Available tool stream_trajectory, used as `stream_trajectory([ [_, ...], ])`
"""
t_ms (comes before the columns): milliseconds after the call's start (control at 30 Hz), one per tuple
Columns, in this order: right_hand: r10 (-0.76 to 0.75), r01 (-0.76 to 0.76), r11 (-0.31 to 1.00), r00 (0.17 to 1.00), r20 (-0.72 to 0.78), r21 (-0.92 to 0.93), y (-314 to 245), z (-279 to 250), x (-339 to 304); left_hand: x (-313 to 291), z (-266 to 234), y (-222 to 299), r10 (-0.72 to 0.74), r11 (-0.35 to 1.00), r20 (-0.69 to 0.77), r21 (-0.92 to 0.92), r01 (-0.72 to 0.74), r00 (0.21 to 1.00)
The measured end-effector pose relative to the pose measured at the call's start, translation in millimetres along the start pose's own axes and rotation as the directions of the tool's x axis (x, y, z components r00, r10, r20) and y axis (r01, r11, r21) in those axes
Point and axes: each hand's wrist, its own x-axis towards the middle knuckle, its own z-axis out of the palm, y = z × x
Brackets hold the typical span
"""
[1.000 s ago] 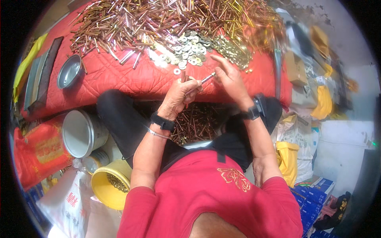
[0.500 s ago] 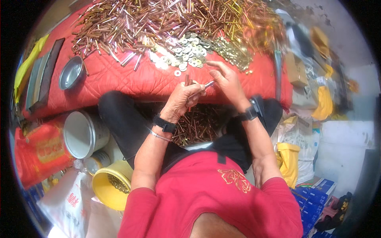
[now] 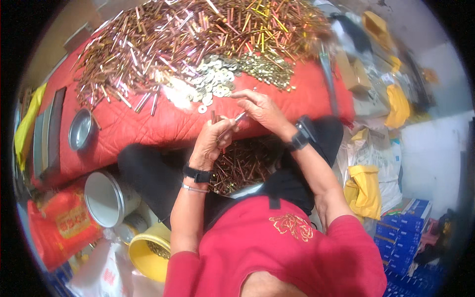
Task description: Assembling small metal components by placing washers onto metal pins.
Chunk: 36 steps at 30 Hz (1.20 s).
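My left hand (image 3: 214,140) is closed around a few slim metal rods; a copper-coloured rod (image 3: 213,117) stands up out of the fist, and a shinier rod (image 3: 240,117) sticks out toward the right. Close beside that rod's tip, my right hand (image 3: 267,113) has its fingers stretched out over the near edge of a heap of flat metal washers (image 3: 217,81). A washer (image 3: 202,109) lies apart from them on the red quilted cover (image 3: 118,131). Small brass-coloured pieces (image 3: 269,72) are heaped to their right. Behind them spreads a large pile of copper-coloured rods (image 3: 188,37).
More rods (image 3: 240,166) fill the space between my legs. A metal bowl (image 3: 80,129) sits at the cover's left. Lower left are a white bucket (image 3: 104,198) and a tilted yellow bucket (image 3: 143,257) with small metal parts. Blue boxes (image 3: 401,237) are stacked at lower right.
The whole view has shifted, so the piles and both hands appear farther left. My left hand keeps its rods, and my right hand stays by the rod tip and washers.
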Motion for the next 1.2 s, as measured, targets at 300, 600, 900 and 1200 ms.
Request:
stream_trajectory([
  [300,-0.001,0.002,0.998,1.0,-0.028,0.061,5.3,2.5,-0.4,-1.5,5.3,4.0,0.0,0.999,-0.055,-0.05,-0.003,0.998],
  [600,0.066,-0.074,0.988,0.996,0.066,0.134,17.3,-20.1,8.6,-10.6,22.5,11.2,0.164,0.86,0.033,0.484,-0.16,0.986],
  [900,-0.178,-0.249,0.546,0.899,-0.401,-0.8,111.5,-73.4,92.4,3.1,9.2,19.2,0.174,0.979,-0.103,0.127,-0.16,0.979],
  [1200,0.032,-0.273,0.444,0.957,-0.29,-0.853,87.7,-78.0,113.6,17.8,-26.5,11.5,0.253,0.866,-0.066,-0.43,-0.257,0.965],
])
